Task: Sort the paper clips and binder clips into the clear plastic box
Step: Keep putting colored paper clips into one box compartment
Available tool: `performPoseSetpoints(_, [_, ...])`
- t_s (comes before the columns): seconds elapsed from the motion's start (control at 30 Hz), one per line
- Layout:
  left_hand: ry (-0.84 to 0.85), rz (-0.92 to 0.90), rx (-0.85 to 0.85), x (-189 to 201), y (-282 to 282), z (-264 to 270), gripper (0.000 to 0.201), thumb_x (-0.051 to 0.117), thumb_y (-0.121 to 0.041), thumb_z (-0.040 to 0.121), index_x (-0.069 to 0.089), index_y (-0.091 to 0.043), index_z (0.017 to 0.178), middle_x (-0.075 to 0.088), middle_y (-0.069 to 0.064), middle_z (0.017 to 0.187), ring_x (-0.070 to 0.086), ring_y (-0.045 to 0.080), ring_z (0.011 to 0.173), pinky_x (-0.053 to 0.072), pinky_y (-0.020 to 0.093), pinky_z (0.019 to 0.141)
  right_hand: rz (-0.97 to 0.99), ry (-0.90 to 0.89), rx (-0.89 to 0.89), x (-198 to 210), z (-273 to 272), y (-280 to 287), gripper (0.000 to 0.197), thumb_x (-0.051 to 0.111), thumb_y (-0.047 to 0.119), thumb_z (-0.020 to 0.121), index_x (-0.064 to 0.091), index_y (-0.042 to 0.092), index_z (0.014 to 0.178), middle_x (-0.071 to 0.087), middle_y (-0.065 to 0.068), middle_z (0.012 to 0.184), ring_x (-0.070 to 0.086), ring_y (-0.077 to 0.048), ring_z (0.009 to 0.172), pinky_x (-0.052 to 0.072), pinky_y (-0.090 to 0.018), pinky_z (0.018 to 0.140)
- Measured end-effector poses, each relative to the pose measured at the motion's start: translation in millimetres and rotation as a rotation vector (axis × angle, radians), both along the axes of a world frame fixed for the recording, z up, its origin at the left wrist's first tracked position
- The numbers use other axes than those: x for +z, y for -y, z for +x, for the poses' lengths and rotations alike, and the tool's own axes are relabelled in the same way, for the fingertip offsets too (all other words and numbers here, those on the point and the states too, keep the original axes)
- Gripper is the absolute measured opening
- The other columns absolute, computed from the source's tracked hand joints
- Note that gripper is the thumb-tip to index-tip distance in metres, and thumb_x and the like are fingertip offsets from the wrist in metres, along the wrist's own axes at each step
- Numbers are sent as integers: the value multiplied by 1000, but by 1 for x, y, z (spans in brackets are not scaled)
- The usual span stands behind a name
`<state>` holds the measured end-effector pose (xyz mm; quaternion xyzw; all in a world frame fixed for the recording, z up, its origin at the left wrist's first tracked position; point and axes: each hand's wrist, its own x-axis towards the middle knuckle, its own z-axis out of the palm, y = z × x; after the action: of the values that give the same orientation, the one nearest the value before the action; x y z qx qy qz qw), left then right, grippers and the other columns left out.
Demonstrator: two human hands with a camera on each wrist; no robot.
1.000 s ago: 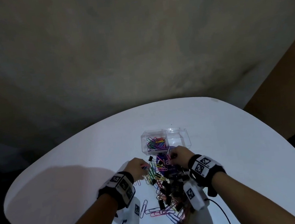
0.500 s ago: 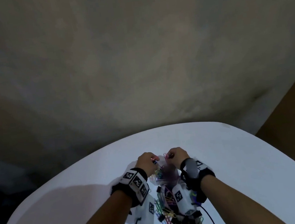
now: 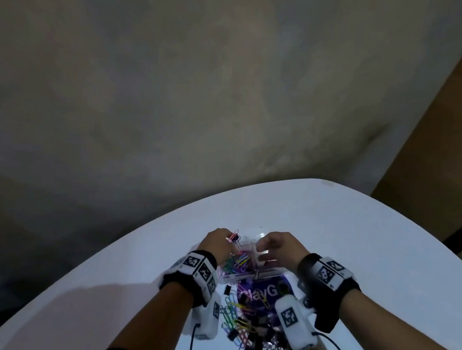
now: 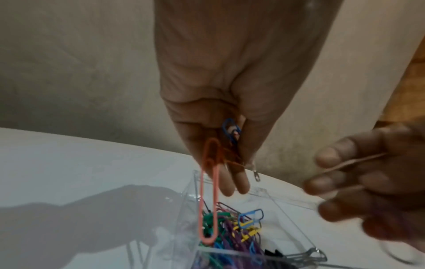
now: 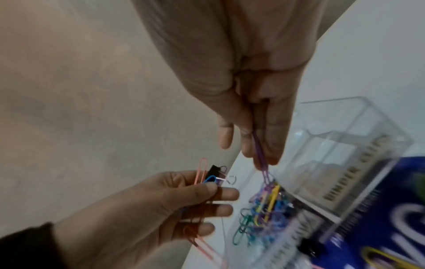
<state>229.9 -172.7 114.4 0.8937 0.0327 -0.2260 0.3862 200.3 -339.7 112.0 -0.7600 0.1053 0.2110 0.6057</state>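
Head view: the clear plastic box (image 3: 251,261) sits on the white tabletop (image 3: 376,244) between both hands. Left hand (image 3: 217,244), at the box's left end, pinches a bunch of clips (image 4: 210,182), one long pink. Right hand (image 5: 255,102) pinches a purple paper clip (image 5: 261,156) above the colourful paper clips (image 5: 264,205) inside the box.

The head view looks steeply down from above at the round white table (image 3: 376,244). Each wrist view looks along its own hand, very close. All three share the clear plastic compartment box (image 3: 252,274) (image 4: 276,200) (image 5: 345,145) holding coloured paper clips.
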Motion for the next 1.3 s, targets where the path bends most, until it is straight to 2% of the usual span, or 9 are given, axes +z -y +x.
performPoseSetpoints(0.13, [22,10,5,1,-5,-7,17,54,-4,85,68,0,92,72,22,102,67,37,94,55,41,81,-109,66,37,-18,-41,14,50,30,-26,80,55,13,59,56,-2,58,53,-5,40,44,-14,41])
performPoseSetpoints(0.27, [100,89,-9,4,-9,-15,19,53,-12,88,66,-3,99,67,17,108,64,31,95,51,38,86,-244,76,32,-44,-74,20,52,29,-21,76,54,19,54,53,10,47,46,-13,48,41,-19,50])
performPoseSetpoints(0.37, [104,85,-18,0,-12,-25,21,54,-13,88,64,-3,104,65,17,111,62,30,96,50,38,87,-391,58,108,-43,-83,17,44,45,-8,83,51,28,59,56,3,63,51,-14,57,43,-18,58])
performPoseSetpoints(0.5, [87,54,3,-6,-18,-37,17,53,-12,87,65,-5,97,66,16,102,61,28,85,50,36,78,-612,234,156,-22,-72,8,6,57,13,86,58,19,87,60,-7,102,57,-22,95,46,-27,82])
performPoseSetpoints(0.63, [92,62,30,-4,-20,-35,18,52,-12,88,65,-6,98,68,16,103,65,33,94,52,38,84,-1013,416,511,-9,-39,-19,36,51,17,90,52,13,126,49,-11,125,44,-30,118,42,-38,96])
performPoseSetpoints(0.73, [101,82,17,-1,-16,-27,20,51,-12,89,66,-4,101,69,19,105,65,34,96,52,37,85,-1193,403,668,-6,-22,-34,33,45,7,91,54,7,123,51,-16,125,44,-33,118,42,-42,94])
performPoseSetpoints(0.97, [98,67,-21,-4,-15,-21,21,51,-8,88,69,-1,95,62,13,87,62,29,84,52,39,85,-1005,421,430,16,-36,-6,28,43,27,93,65,11,101,59,-8,112,54,-26,106,47,-34,81])
performPoseSetpoints(1.13, [93,29,-110,0,-17,-20,18,54,-3,84,72,-4,84,62,10,79,56,23,77,51,39,80,-611,306,357,14,-15,-13,40,56,22,90,50,18,129,61,-5,118,54,-21,84,42,-26,80])
performPoseSetpoints(1.3, [56,-20,-201,5,-22,-19,17,57,-4,85,72,1,90,63,9,79,54,13,65,42,20,61,-446,308,268,3,-3,-27,12,57,11,89,68,12,92,62,-2,81,50,-11,65,40,-23,64])
